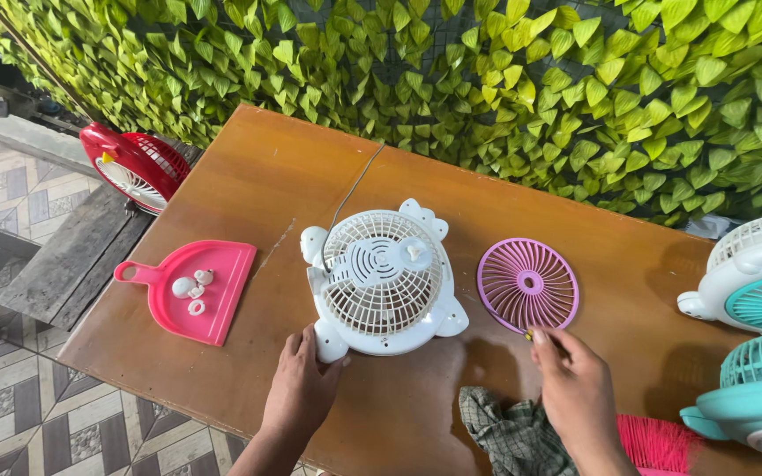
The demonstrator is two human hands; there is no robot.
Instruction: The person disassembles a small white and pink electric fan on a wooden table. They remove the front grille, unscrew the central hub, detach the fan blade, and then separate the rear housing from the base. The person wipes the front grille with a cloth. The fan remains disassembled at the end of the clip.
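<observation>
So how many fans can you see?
4. A white fan lies on the table under the left hand. A red fan sits off the table's left end. A white-and-teal fan and a teal fan are at the right edge, cut off.

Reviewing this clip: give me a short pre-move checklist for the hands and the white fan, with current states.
1. Left hand steadying the white fan at its near edge: ok.
2. Right hand gripping a small yellow-tipped tool: ok; tool type: cannot tell.
3. Purple grille lying apart from the fan: ok.
4. Small white parts kept in the pink dustpan: ok.
5. Fan lying flat on the table: ok.
</observation>
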